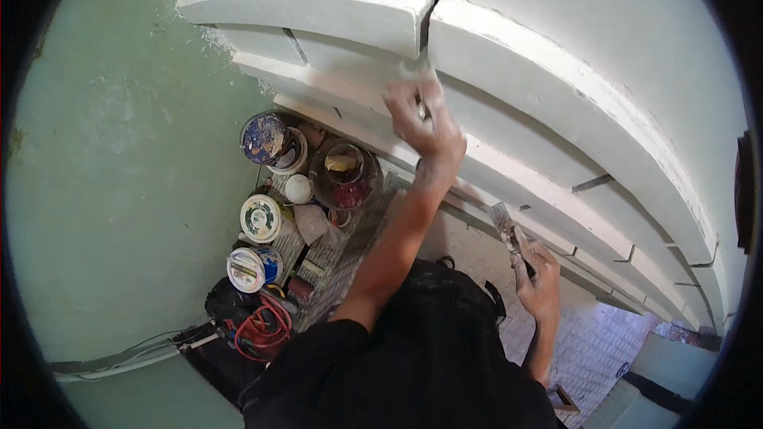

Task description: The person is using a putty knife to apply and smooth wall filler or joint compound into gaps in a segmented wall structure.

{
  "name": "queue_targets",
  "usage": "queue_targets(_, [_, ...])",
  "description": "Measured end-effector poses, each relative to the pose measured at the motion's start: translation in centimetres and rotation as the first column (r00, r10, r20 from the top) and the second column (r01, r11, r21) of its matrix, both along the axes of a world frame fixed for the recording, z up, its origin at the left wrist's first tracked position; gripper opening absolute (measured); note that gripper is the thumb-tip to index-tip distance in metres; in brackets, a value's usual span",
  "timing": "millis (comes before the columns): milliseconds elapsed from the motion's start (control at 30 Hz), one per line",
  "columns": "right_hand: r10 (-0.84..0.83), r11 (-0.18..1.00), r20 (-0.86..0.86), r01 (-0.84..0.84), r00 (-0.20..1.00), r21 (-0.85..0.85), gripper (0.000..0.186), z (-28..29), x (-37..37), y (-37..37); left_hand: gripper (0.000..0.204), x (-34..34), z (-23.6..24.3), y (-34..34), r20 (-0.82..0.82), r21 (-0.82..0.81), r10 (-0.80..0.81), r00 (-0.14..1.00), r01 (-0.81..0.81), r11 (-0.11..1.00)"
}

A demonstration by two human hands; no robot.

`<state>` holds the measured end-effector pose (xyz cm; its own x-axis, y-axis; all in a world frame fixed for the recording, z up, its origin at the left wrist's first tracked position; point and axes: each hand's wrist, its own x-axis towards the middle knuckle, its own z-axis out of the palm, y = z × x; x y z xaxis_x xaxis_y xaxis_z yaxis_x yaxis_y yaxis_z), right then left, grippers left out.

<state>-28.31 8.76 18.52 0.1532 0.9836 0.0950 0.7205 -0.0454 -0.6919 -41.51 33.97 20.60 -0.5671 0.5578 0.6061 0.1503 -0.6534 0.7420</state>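
Gripping a scraper (505, 224) right of centre, the right hand (539, 280) is wrapped round its handle, apparently so the flat, pale-flecked blade points clear of the fingers. The left hand (433, 137), chalky with dust, curls just below the dark gap (427, 25) in the white ledge (517, 71) at upper centre; blur means I cannot tell whether that grip holds anything. The ledge's lip looks rough and plastery beside the patchy green wall (119, 191). Round, smeared tubs (261, 218) and red cord (262, 327) cluster left of centre, probably for easy reach.
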Motion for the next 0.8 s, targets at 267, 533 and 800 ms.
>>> queue_targets(267, [0.01,0.994,-0.032,-0.013,0.999,-0.106,0.048,-0.1,-0.3,-1.5,0.019,-1.0,-1.3,1.6,-0.236,0.216,0.146,0.961,-0.095,0.972])
queue_targets(533, [0.016,0.996,-0.036,-0.019,0.999,-0.084,0.047,-0.2,-0.7,-3.0,0.01,0.8,5.5,1.7,-0.351,0.465,0.296,0.888,-0.109,0.879])
queue_targets(800, [-0.095,0.992,-0.068,0.089,0.993,-0.089,0.047,0.1,-0.9,-5.2,0.006,-2.7,7.0,2.5,-0.538,0.42,0.252,0.805,-0.004,0.908])
